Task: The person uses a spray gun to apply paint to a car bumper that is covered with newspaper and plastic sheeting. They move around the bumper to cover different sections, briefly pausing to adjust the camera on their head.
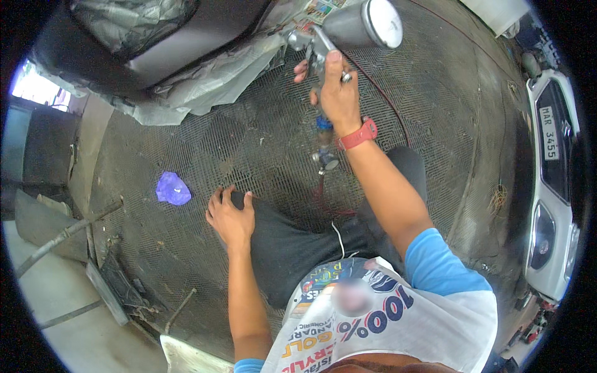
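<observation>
My right hand (337, 93) is wrapped round the handle of a metal spray gun (320, 53), held out at the top middle. A silvery paint cup (367, 26) sits on the gun, leaning to the right. Below the grip hang a blue fitting (324, 122) and a small round regulator (326, 161), joined to a dark red hose (320, 189). My left hand (231, 216) rests on my left knee with its fingers apart, holding nothing. The gun's nozzle end is close to a dark car body panel (186, 46).
Masking sheet (230, 81) drapes below the panel onto the ridged floor (280, 137). A crumpled purple cloth or plastic (173, 188) lies left of my knee. Another hose (451, 25) crosses the floor at upper right. A white car (553, 186) stands at right; metal bars (68, 231) stick out at left.
</observation>
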`<state>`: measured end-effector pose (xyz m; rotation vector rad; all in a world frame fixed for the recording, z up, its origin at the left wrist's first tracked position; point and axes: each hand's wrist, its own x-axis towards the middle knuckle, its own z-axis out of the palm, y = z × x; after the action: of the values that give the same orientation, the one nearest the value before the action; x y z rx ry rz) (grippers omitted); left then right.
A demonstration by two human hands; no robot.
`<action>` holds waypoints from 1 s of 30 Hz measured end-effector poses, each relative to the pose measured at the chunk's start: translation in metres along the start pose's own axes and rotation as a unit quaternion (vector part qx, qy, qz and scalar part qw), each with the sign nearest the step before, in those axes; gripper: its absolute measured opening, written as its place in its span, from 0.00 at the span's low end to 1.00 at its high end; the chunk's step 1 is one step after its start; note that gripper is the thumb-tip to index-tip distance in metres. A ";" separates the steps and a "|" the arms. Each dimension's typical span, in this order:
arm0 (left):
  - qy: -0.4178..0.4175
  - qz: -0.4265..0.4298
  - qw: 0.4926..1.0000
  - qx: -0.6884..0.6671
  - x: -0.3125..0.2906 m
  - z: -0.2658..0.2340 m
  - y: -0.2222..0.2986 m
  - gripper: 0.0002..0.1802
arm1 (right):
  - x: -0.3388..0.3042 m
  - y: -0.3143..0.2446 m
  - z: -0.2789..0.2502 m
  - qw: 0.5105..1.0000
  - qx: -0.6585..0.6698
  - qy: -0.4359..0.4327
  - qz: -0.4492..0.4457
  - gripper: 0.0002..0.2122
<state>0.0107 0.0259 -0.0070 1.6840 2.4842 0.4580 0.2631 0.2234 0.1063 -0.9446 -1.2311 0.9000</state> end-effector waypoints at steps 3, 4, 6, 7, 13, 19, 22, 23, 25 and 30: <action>0.015 0.014 1.000 0.018 -0.005 0.001 0.003 0.26 | 0.030 -0.009 -0.025 0.996 -0.049 0.020 -0.069 0.32; 0.016 0.018 0.999 0.023 -0.007 0.000 0.004 0.26 | 0.043 -0.009 -0.035 0.989 -0.065 0.026 -0.132 0.30; 0.017 0.023 0.999 0.026 -0.010 -0.003 0.005 0.26 | 0.068 -0.022 -0.065 0.978 -0.151 0.000 -0.146 0.28; 0.014 0.024 0.999 0.022 -0.013 -0.006 0.006 0.26 | 0.081 -0.036 -0.080 0.973 -0.176 -0.023 -0.146 0.26; 0.012 0.033 0.999 -0.004 -0.031 -0.013 0.019 0.25 | 0.124 -0.048 -0.135 0.956 -0.182 -0.136 -0.186 0.24; 0.025 0.048 0.998 0.013 -0.042 -0.019 0.038 0.26 | 0.079 -0.001 -0.112 0.944 -0.151 -0.190 -0.222 0.26; 0.045 0.052 0.997 0.021 -0.046 -0.022 0.034 0.27 | 0.056 0.019 -0.094 0.957 -0.083 -0.233 -0.151 0.25; 0.053 0.051 0.997 0.024 -0.049 -0.023 0.031 0.27 | 0.050 0.021 -0.090 0.958 -0.077 -0.251 -0.114 0.25; 0.060 0.041 0.997 0.039 -0.054 -0.023 0.031 0.27 | 0.043 0.025 -0.083 0.955 -0.072 -0.255 -0.129 0.25; 0.072 0.004 0.996 0.053 -0.067 -0.030 0.028 0.27 | 0.062 0.028 -0.095 0.959 -0.076 -0.237 -0.138 0.24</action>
<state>0.0539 -0.0320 0.0245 1.7585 2.6491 0.4719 0.3630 0.2822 0.0934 -0.6662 -1.8148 0.8395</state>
